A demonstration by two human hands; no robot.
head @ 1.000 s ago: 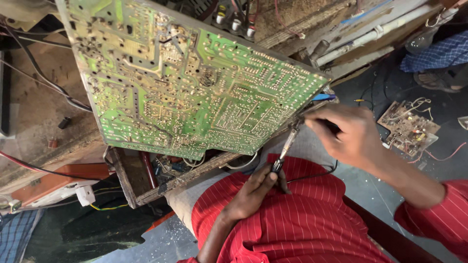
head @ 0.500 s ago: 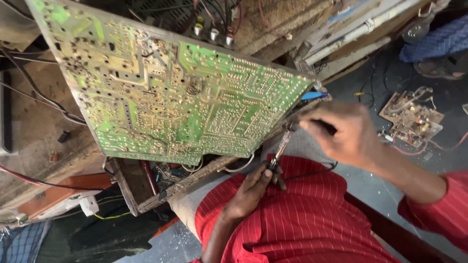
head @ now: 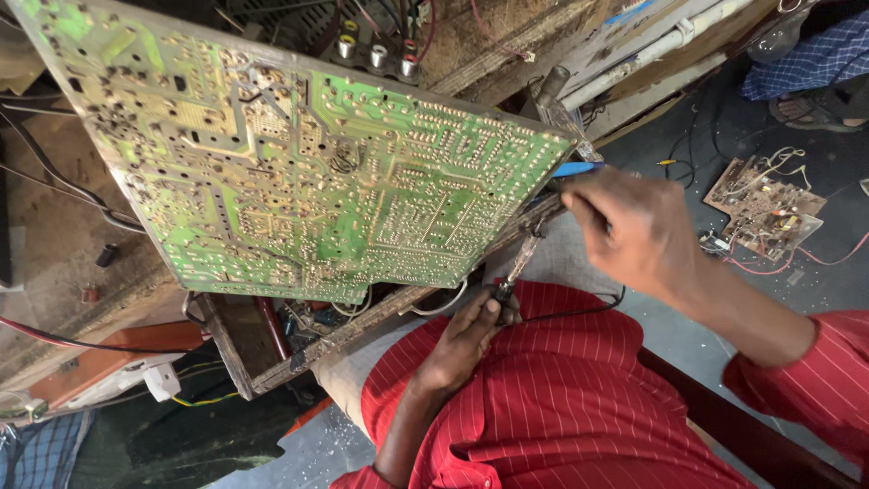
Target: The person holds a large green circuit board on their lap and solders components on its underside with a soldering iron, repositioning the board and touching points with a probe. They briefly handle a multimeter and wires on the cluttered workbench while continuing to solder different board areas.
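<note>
Two hands (head: 634,231), one circuit board (head: 299,172)

A large green circuit board (head: 299,172) stands tilted, solder side up — a thin tool (head: 520,263), perhaps a soldering iron, at its lower corner.

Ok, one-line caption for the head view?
Right hand and left hand hold a soldering tool beside a green circuit board.
</note>
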